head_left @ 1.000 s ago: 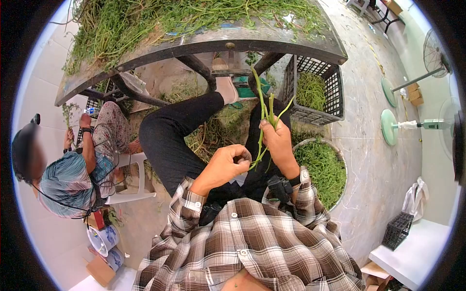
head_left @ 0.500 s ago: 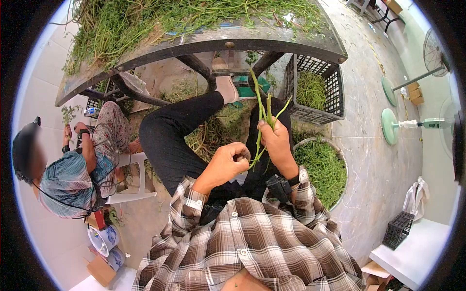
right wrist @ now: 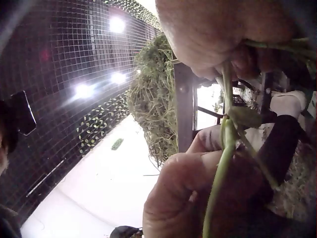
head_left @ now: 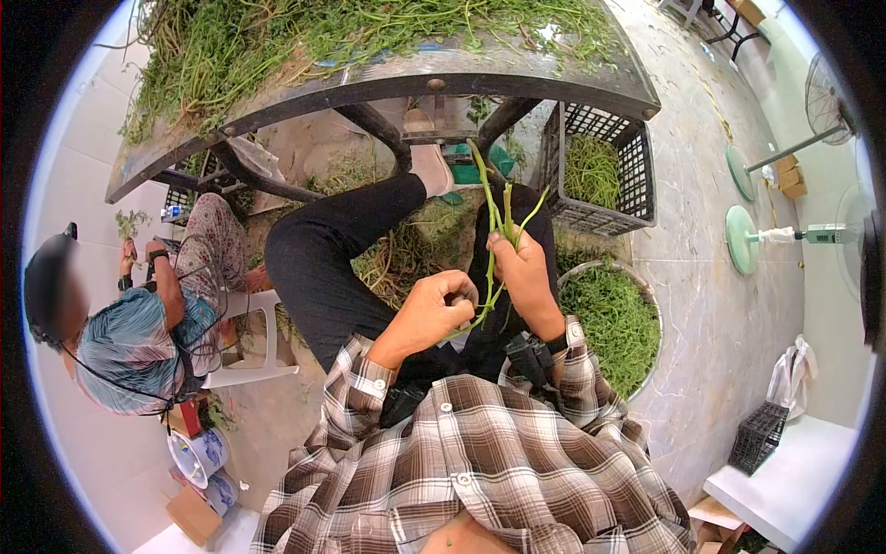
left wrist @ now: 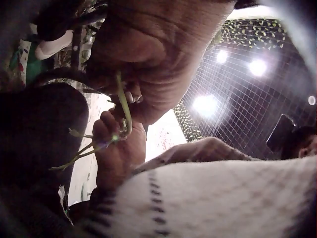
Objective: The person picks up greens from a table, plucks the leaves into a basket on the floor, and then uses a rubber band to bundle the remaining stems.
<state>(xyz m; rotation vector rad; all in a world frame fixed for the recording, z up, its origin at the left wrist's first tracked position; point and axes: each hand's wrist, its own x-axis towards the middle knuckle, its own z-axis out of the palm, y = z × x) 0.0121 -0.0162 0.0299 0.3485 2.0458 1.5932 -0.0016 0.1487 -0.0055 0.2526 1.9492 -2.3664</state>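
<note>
In the head view my right hand (head_left: 506, 245) grips a small bunch of green stems (head_left: 494, 198) upright above my lap. The stems' tops fan out toward the table edge. My left hand (head_left: 457, 301) sits just below and left of it, fingers curled, pinching the lower end of one stem. The left wrist view shows my left hand (left wrist: 130, 95) pinching a thin stem (left wrist: 124, 106), with the right hand's fingers (left wrist: 115, 148) beneath. In the right wrist view my right hand (right wrist: 233, 54) holds a stem (right wrist: 221, 163) that runs down past the left hand's fingers (right wrist: 198, 198).
A dark table (head_left: 461, 78) heaped with greens (head_left: 323, 32) stands ahead. A black crate (head_left: 637, 185) and a round basin (head_left: 646, 295), both holding greens, sit to my right. Another person (head_left: 138, 323) sits on a white stool at left. Fans (head_left: 743, 240) and a white table (head_left: 784, 480) stand at right.
My right hand has shifted the bunch slightly left and down, and my left hand has closed in on the stem's lower end. The person at left lowered their hands.
</note>
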